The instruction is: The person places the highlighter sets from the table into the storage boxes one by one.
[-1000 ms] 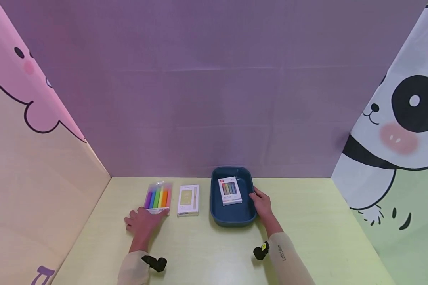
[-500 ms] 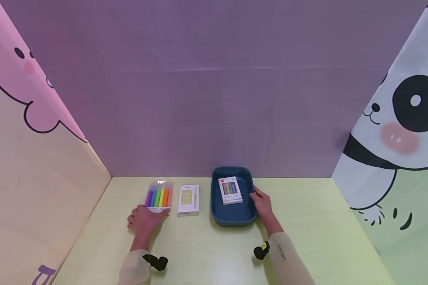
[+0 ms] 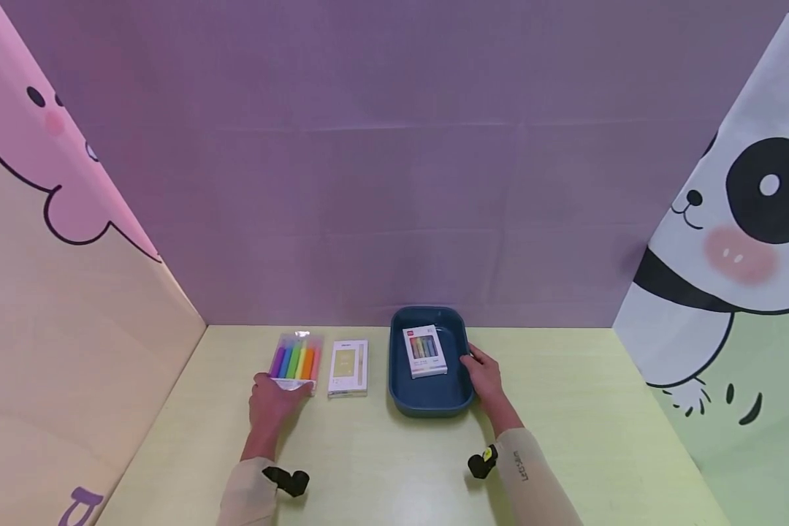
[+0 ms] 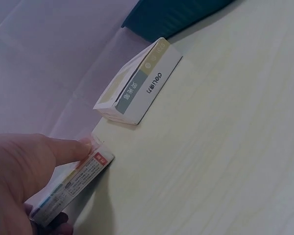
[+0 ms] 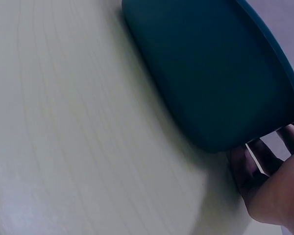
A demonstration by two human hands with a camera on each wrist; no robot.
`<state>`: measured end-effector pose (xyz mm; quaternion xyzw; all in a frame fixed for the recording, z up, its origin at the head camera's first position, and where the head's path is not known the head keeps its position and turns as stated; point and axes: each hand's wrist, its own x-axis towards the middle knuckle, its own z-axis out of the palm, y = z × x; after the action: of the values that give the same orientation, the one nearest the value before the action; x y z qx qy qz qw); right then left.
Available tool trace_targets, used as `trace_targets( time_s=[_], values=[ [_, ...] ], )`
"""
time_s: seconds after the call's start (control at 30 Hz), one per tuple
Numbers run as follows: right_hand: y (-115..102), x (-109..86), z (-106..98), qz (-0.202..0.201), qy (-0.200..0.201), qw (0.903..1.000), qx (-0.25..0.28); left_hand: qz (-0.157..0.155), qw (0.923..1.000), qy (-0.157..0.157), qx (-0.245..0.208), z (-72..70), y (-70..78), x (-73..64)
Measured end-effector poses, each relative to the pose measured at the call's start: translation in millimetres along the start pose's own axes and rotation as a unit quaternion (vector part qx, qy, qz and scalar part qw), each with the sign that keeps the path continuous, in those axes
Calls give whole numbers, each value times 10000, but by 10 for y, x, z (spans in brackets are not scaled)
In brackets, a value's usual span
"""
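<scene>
A clear pack of rainbow-coloured markers (image 3: 294, 363) lies at the left, its near end gripped by my left hand (image 3: 275, 403). In the left wrist view the thumb is along one edge of the pack (image 4: 76, 183) and the fingers curl beneath the other; that end is tilted up off the table. My right hand (image 3: 485, 376) holds the right side of a dark blue plastic bin (image 3: 432, 400), thumb at the rim and fingers against its outer wall. Inside the bin lies a small white box (image 3: 424, 352) with coloured sticks printed on it.
Between the marker pack and the bin stands a white deli box (image 3: 348, 369) with a gold panel. A purple cloth (image 3: 394, 183) closes off the back of the pale wooden table (image 3: 381, 475). Printed cartoon panels flank both sides.
My left hand's fingers, spread out at first, have drawn in around the marker pack. The pack's near end has tipped up and shifted slightly right. The right hand and bin stay put.
</scene>
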<state>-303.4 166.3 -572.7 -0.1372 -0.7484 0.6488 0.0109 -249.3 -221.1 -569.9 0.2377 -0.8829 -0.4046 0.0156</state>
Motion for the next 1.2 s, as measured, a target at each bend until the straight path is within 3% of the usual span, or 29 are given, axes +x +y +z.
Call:
trace_targets(
  time_s=[0.33, 0.47, 0.57, 0.7, 0.83, 0.93, 1.03, 1.2],
  values=[
    [13, 35, -7, -15, 33, 10000, -14, 322, 9966, -415, -642, -84, -79, 73],
    [18, 32, -9, 2, 2, 10000, -13, 178, 9952, -441, -855, -106, -140, 89],
    [20, 27, -7, 49, -37, 10000, -2, -9, 9903, -525, -1287, -120, -180, 87],
    [15, 23, -14, 42, -72, 10000, -4, -280, 9690, -892, -2287, -144, -200, 90],
    [9, 6, -17, 67, -107, 9999, -27, -480, 9449, -1355, -2942, -185, -230, 80],
    [0, 5, -17, 66, -124, 9999, -32, -668, 9192, -1710, -3484, -214, -260, 60],
    [-3, 7, -20, 45, -118, 9999, -19, -820, 8876, -1976, -4080, -241, -279, 33],
    [16, 20, -19, 74, -113, 9999, -4, -828, 8571, -2215, -4577, -281, -292, -4]
  ],
)
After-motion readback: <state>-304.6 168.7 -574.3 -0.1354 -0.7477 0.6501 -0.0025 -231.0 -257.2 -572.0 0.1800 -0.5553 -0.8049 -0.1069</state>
